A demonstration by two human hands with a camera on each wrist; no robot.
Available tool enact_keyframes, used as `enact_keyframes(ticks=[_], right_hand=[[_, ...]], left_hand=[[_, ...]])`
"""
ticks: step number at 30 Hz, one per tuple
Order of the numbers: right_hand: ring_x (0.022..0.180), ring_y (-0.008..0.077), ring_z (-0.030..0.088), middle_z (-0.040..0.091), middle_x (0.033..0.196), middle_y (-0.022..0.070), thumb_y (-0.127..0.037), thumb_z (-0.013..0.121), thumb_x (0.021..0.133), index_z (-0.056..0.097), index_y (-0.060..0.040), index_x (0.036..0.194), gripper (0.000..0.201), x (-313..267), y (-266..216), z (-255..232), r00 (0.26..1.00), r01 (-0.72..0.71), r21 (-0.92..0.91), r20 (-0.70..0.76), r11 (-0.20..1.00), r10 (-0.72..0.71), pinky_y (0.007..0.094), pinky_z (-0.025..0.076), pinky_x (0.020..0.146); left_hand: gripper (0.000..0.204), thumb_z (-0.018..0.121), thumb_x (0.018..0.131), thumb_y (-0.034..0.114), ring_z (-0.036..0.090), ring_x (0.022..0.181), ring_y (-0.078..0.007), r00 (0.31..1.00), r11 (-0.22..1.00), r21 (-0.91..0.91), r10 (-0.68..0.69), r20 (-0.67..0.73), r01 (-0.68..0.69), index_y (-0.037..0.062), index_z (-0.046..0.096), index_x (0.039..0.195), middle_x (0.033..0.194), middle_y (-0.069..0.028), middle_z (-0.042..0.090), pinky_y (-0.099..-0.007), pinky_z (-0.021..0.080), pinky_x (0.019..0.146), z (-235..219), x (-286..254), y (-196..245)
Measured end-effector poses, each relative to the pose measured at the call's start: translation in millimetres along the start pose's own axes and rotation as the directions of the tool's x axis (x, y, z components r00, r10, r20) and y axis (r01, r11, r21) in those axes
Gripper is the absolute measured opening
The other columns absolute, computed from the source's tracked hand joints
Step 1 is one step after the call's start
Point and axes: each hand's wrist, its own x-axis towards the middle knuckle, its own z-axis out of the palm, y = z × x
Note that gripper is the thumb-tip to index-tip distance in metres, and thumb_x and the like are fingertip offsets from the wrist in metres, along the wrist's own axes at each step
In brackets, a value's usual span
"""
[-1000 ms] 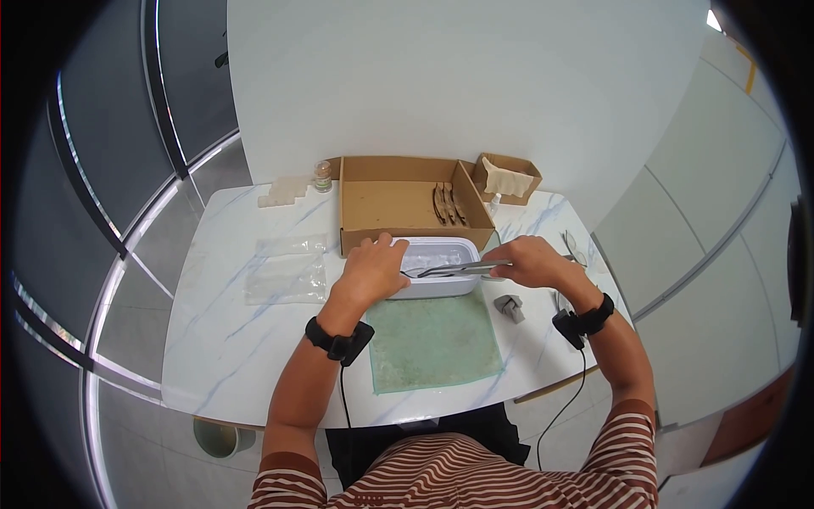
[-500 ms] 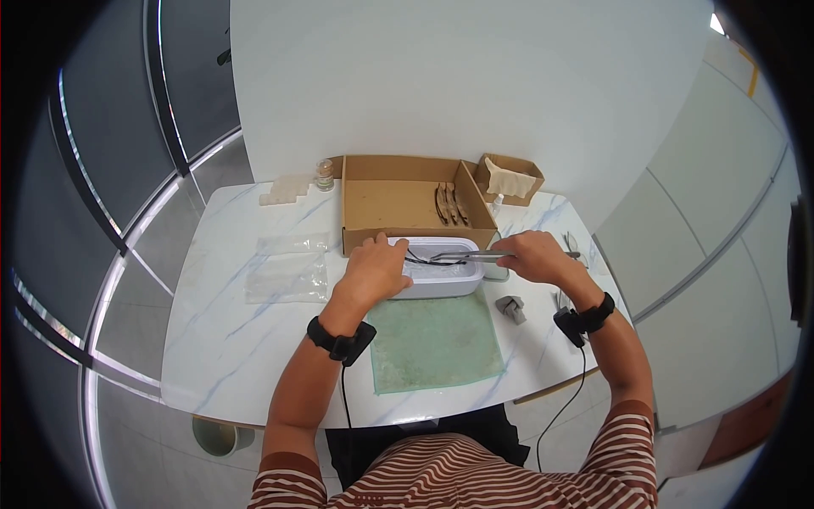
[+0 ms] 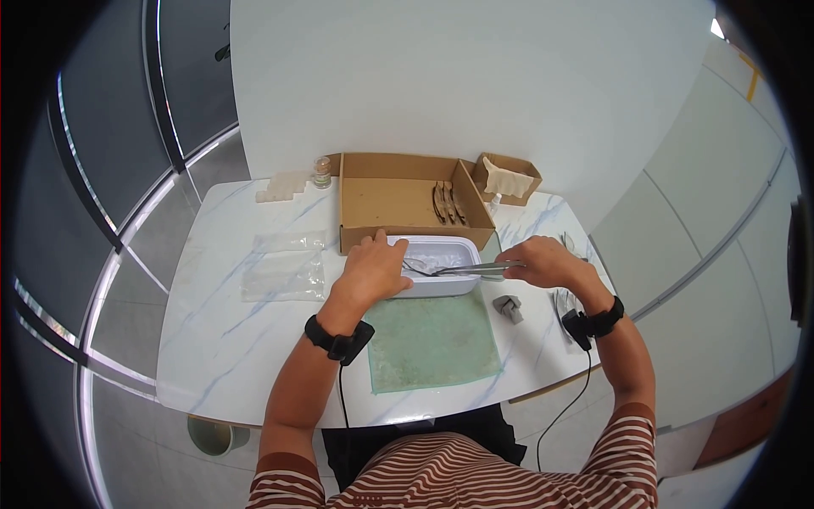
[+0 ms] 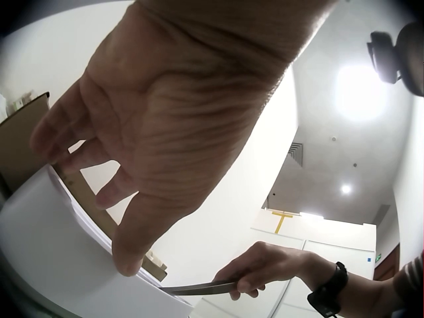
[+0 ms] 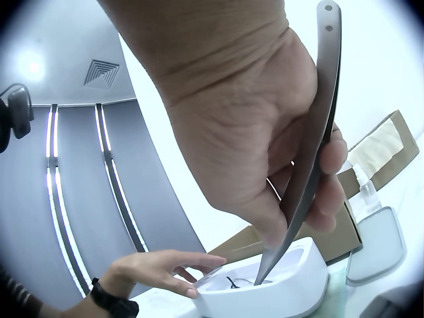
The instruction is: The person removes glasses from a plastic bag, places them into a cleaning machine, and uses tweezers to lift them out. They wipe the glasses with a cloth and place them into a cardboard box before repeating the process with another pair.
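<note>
A white oblong tub (image 3: pixel 441 290) stands on the table, with dark-framed glasses (image 3: pixel 417 268) lying low inside it. My left hand (image 3: pixel 371 270) spans the tub's left end, extended fingers on the far rim and thumb at the near rim. My right hand (image 3: pixel 547 261) pinches long metal tweezers (image 3: pixel 483 268) between thumb and fingers, and their tips reach down into the tub beside the dark frame. In the right wrist view, the tweezers (image 5: pixel 308 165) slant into the tub (image 5: pixel 265 301), tips close to a dark glasses arm (image 5: pixel 232 283).
Behind the tub stands a cardboard box (image 3: pixel 381 199) with several dark glasses (image 3: pixel 449 204). A green mat (image 3: pixel 434 343) lies in front, a crumpled grey cloth (image 3: pixel 509 309) to its right. Clear plastic bags (image 3: pixel 284 276) lie left; a jar (image 3: pixel 322 173) and small cloth-lined box (image 3: pixel 509 180) stand behind.
The glasses rose higher in the tub at the tweezers half a second ago and now sit lower. The tweezers' tips moved down and toward the near side; my left hand stayed on the tub.
</note>
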Motion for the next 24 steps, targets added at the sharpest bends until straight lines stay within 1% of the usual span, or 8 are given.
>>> enact_keyframes(ticks=[2,4,8,10,13,18,21,24], right_hand=[[0.089,0.0357,0.070,0.075,0.092,0.0156,-0.025,0.070,0.092,0.076,-0.0145,0.120,0.031,-1.0,-0.9,1.0,1.000,-0.002,0.012,0.018,1.000,0.002,0.0463,0.054,0.080],[0.082,0.0373,0.069,0.074,0.088,0.0179,-0.021,0.073,0.090,0.076,-0.0101,0.117,0.029,-0.6,1.7,4.9,0.998,0.055,0.037,-0.032,0.998,-0.054,0.0469,0.052,0.075],[0.082,0.0371,0.069,0.074,0.088,0.0177,-0.021,0.073,0.090,0.076,-0.0110,0.117,0.029,0.2,4.0,8.6,0.995,0.083,0.028,-0.060,0.996,-0.081,0.0467,0.052,0.075],[0.082,0.0368,0.069,0.074,0.089,0.0169,-0.021,0.073,0.090,0.075,-0.0127,0.118,0.029,2.1,-0.1,9.0,0.998,0.041,0.007,-0.047,0.999,-0.041,0.0465,0.052,0.075],[0.082,0.0366,0.069,0.074,0.089,0.0158,-0.021,0.072,0.091,0.075,-0.0140,0.118,0.028,7.1,-1.0,12.5,0.997,0.002,-0.016,-0.071,1.000,-0.003,0.0465,0.053,0.075],[0.085,0.0368,0.070,0.074,0.090,0.0152,-0.023,0.071,0.091,0.075,-0.0141,0.116,0.027,15.4,9.4,22.3,0.990,0.002,0.002,-0.141,1.000,-0.002,0.0471,0.054,0.075],[0.085,0.0371,0.070,0.074,0.090,0.0150,-0.024,0.071,0.092,0.075,-0.0135,0.116,0.027,17.3,11.1,23.8,0.987,-0.004,0.002,-0.159,1.000,0.004,0.0471,0.054,0.075],[0.084,0.0372,0.069,0.075,0.090,0.0147,-0.022,0.072,0.092,0.075,-0.0125,0.116,0.027,16.9,10.1,24.4,0.985,0.003,-0.003,-0.171,1.000,-0.003,0.0465,0.053,0.075]], left_hand=[[0.078,0.082,0.080,0.039,0.055,0.129,-0.0456,1.000,1.000,-0.004,0.001,-0.002,-0.001,0.0090,0.054,0.146,0.149,-0.0279,0.048,-0.0515,0.047,0.106,0.6,0.1,0.1],[0.078,0.082,0.080,0.039,0.054,0.129,-0.0457,1.000,1.000,-0.008,0.000,-0.002,0.000,0.0091,0.054,0.146,0.149,-0.0277,0.048,-0.0517,0.047,0.105,0.7,-0.3,0.1],[0.077,0.082,0.080,0.038,0.054,0.129,-0.0449,1.000,1.000,-0.018,-0.005,0.001,0.005,0.0087,0.054,0.145,0.148,-0.0281,0.048,-0.0519,0.047,0.105,-1.7,-1.2,1.8],[0.077,0.082,0.080,0.038,0.055,0.129,-0.0448,1.000,1.000,-0.014,-0.010,-0.001,0.010,0.0085,0.054,0.145,0.148,-0.0282,0.049,-0.0518,0.047,0.105,-2.0,-1.1,2.2],[0.076,0.082,0.080,0.038,0.056,0.127,-0.0443,1.000,1.000,-0.005,-0.025,-0.008,0.025,0.0074,0.055,0.144,0.143,-0.0279,0.052,-0.0517,0.048,0.104,-1.1,-0.5,2.3],[0.067,0.082,0.081,0.037,0.061,0.116,-0.0413,0.999,1.000,0.004,-0.006,-0.047,0.006,0.0050,0.061,0.135,0.121,-0.0226,0.065,-0.0502,0.051,0.098,1.9,0.7,-0.2],[0.064,0.082,0.081,0.038,0.062,0.113,-0.0402,0.998,1.000,0.027,0.005,-0.065,-0.003,0.0046,0.063,0.132,0.116,-0.0211,0.066,-0.0497,0.052,0.096,2.4,0.2,-0.2],[0.064,0.082,0.081,0.038,0.062,0.113,-0.0399,0.998,1.000,0.027,0.004,-0.060,-0.003,0.0047,0.063,0.132,0.117,-0.0210,0.066,-0.0497,0.052,0.096,1.8,0.5,0.2]])
